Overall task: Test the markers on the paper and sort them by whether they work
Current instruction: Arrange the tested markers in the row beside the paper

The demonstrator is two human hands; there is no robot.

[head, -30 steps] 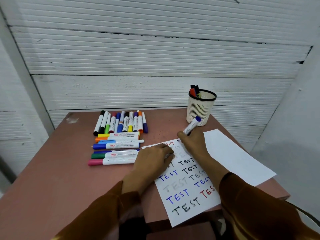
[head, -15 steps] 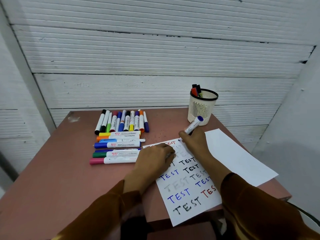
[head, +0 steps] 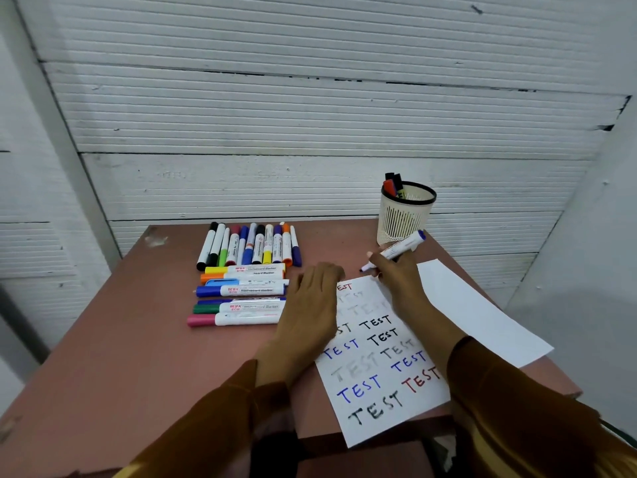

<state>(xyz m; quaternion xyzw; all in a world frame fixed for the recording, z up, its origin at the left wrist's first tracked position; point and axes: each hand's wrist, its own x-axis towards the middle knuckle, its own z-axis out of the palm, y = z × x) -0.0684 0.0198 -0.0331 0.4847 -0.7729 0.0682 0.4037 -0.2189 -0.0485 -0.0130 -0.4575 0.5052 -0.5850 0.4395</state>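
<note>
We're at a bare makeshift work corner, hard to say which kind: a worn pinkish worktop (head: 113,339) pushed against white ribbed wall panels (head: 310,115), with a mesh pen cup (head: 406,215) and whiteboard markers (head: 241,290).

Both forearms are covered by long sleeves of a brown, slightly glossy fabric. The left sleeve (head: 220,412) ends at the wrist with a plain, snug cuff and shows soft folds along its length. The right sleeve (head: 510,401) also ends at the wrist, and carries a lighter, golden sheen near the lower edge of the view. Left hand (head: 312,305) and right hand (head: 401,276) are bare: no gloves, rings or watch visible.
</note>
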